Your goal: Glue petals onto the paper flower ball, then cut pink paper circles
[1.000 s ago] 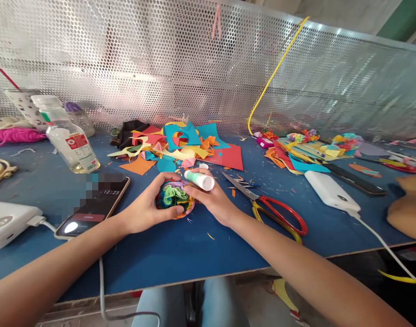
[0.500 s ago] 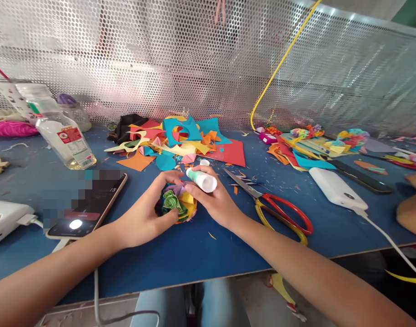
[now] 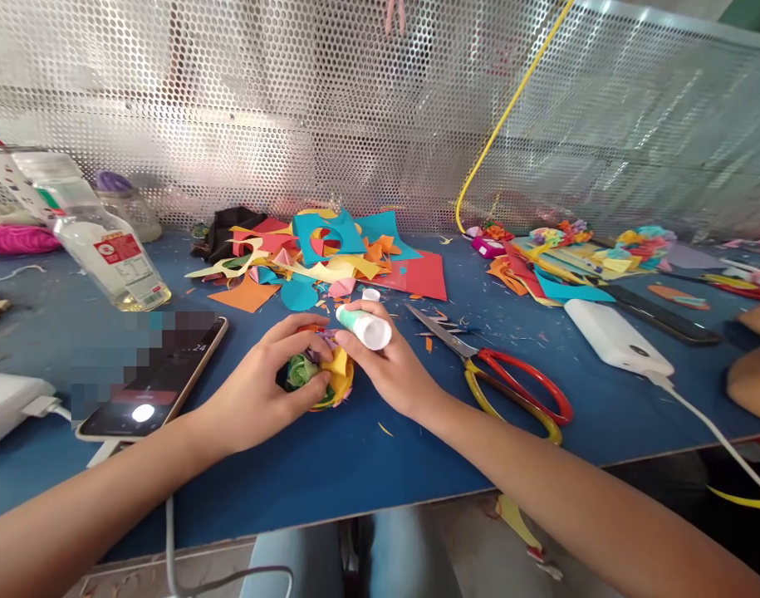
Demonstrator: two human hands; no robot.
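Hands meet at frame centre on the blue counter (image 3: 380, 465): the left hand (image 3: 264, 394) has its fingers clamped around a paper flower ball (image 3: 322, 374), while the right hand (image 3: 395, 370) grips a glue stick (image 3: 363, 325), fingertips touching the ball. Scissors (image 3: 497, 374) lie just right; paper scraps (image 3: 317, 257) are piled beyond.
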